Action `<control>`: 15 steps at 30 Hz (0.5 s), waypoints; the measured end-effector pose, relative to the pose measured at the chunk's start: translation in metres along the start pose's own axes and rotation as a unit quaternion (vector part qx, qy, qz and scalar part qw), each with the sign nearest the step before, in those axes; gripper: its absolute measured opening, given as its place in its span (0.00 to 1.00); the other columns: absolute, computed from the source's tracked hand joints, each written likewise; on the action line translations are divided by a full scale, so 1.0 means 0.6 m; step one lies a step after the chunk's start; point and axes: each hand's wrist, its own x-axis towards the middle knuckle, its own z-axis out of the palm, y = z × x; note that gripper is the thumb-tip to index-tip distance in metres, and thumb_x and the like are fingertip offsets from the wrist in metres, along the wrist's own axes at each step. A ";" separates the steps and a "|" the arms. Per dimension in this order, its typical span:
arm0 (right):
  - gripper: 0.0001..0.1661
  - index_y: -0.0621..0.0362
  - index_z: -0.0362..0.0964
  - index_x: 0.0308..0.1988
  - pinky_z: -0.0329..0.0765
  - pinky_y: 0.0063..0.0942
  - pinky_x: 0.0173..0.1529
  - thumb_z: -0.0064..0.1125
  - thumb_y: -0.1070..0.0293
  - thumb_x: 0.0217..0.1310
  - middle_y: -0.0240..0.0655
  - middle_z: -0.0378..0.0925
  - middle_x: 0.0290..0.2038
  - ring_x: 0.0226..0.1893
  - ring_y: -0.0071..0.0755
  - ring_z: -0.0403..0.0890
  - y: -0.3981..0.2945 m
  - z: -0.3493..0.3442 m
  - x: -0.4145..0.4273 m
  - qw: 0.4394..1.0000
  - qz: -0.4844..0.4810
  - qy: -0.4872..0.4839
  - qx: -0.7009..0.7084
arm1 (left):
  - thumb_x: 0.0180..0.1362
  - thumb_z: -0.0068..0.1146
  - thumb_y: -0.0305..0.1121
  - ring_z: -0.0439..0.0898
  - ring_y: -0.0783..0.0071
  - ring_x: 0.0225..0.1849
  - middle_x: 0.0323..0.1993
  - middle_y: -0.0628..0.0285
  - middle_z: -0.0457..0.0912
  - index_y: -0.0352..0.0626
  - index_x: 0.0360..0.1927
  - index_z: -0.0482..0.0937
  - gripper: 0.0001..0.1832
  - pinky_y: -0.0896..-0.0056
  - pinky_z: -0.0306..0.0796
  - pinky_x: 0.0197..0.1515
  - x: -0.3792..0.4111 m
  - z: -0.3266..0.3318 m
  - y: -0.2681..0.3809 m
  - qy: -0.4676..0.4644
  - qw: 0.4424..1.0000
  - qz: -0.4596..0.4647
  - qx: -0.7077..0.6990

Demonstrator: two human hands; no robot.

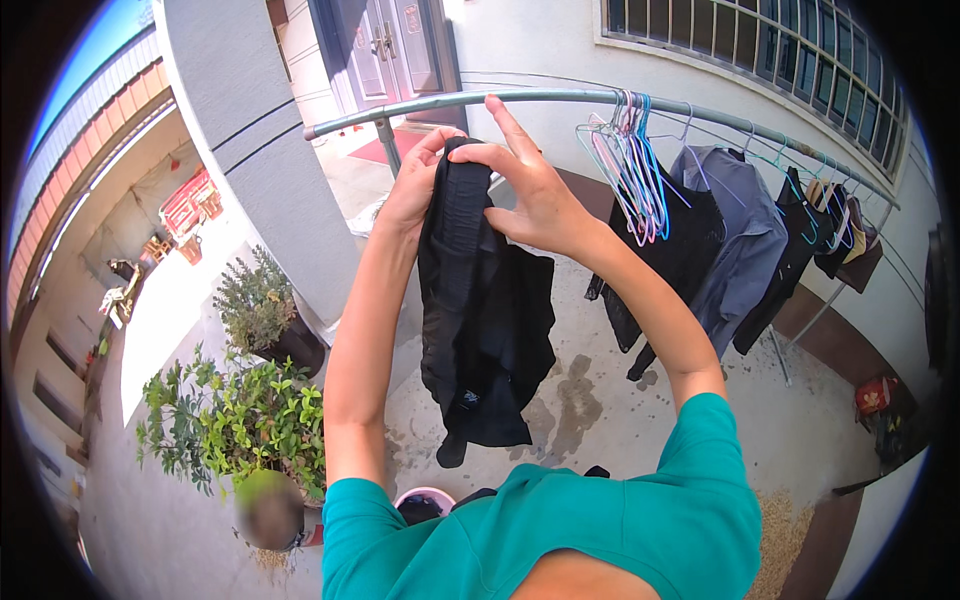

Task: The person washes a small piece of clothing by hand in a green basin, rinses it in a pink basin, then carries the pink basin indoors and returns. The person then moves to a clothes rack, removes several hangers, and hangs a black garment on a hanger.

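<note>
A black garment with a gathered elastic waistband point(469, 300) hangs down in front of me, its lower end loose above the concrete floor. My left hand point(416, 180) grips the top of the waistband from the left side. At the waistband's right side, my right hand point(536, 180) has its thumb and a bent finger on the cloth, while another finger points up towards the rail. Just beyond both hands runs the metal clothes rail point(435, 101). A bunch of pastel hangers point(637, 172) hangs on it to the right of my hands.
Farther right on the rail hang a black lace top point(660, 262), a grey-blue jacket point(731, 225) and other dark clothes. A pink bucket point(431, 495) holding dark cloth stands below me. Potted plants point(255, 420) and a grey pillar point(259, 150) are at left. Wet patches mark the floor point(577, 397).
</note>
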 end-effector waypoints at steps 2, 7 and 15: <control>0.18 0.55 0.71 0.37 0.57 0.43 0.66 0.63 0.78 0.40 0.43 0.58 0.64 0.67 0.50 0.54 -0.002 0.010 0.017 0.995 -0.068 0.049 -0.049 | 0.55 0.56 0.21 0.80 0.79 0.30 0.32 0.62 0.79 0.39 0.42 0.71 0.11 0.81 0.77 0.31 -0.009 -0.003 0.000 0.025 0.999 -0.037 -0.005; 0.11 0.60 0.68 0.29 0.70 0.36 0.54 0.56 0.83 0.40 0.41 0.79 0.38 0.48 0.43 0.76 0.000 0.021 0.019 0.990 -0.109 -0.018 -0.087 | 0.55 0.55 0.22 0.78 0.78 0.38 0.38 0.60 0.78 0.35 0.44 0.74 0.12 0.80 0.75 0.38 -0.041 0.006 -0.007 0.121 0.991 -0.040 0.043; 0.09 0.60 0.66 0.29 0.70 0.39 0.29 0.55 0.77 0.41 0.45 0.72 0.20 0.23 0.53 0.74 0.042 -0.006 -0.012 0.993 0.086 0.022 -0.080 | 0.55 0.56 0.22 0.68 0.85 0.26 0.25 0.69 0.68 0.39 0.31 0.67 0.08 0.83 0.64 0.31 -0.246 0.020 -0.139 0.400 0.842 0.172 0.318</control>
